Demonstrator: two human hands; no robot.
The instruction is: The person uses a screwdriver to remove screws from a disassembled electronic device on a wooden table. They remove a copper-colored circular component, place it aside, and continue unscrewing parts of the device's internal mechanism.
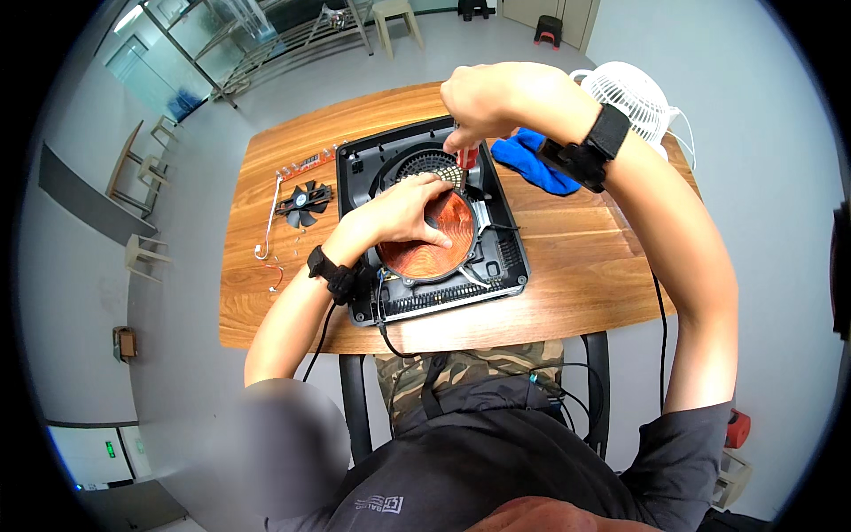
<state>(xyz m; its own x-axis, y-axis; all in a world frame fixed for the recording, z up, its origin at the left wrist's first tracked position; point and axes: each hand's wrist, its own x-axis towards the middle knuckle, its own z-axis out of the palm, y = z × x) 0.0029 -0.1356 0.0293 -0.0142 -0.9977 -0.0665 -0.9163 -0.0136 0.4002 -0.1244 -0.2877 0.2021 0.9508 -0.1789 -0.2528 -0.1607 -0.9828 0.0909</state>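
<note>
An opened black appliance housing (511, 266), seemingly an induction cooker base, lies on the wooden table in front of me. Inside it sits a round copper coil (430, 257). My left hand (408, 211) rests on top of the coil, its thumb spread away from the fingers. My right hand (474, 105) grips a screwdriver with a red handle (467, 157) from above. The tool stands nearly upright at the coil's far right edge; its tip is too small to make out. Beyond the coil a round vent grille (425, 164) shows in the housing.
Left of the housing lie a loose black fan (306, 206), a narrow red circuit board (312, 162) with white wire, and small parts. A blue cloth (536, 162) and a white desk fan (625, 93) are at the right. A black cable (390, 344) hangs over the table's front edge.
</note>
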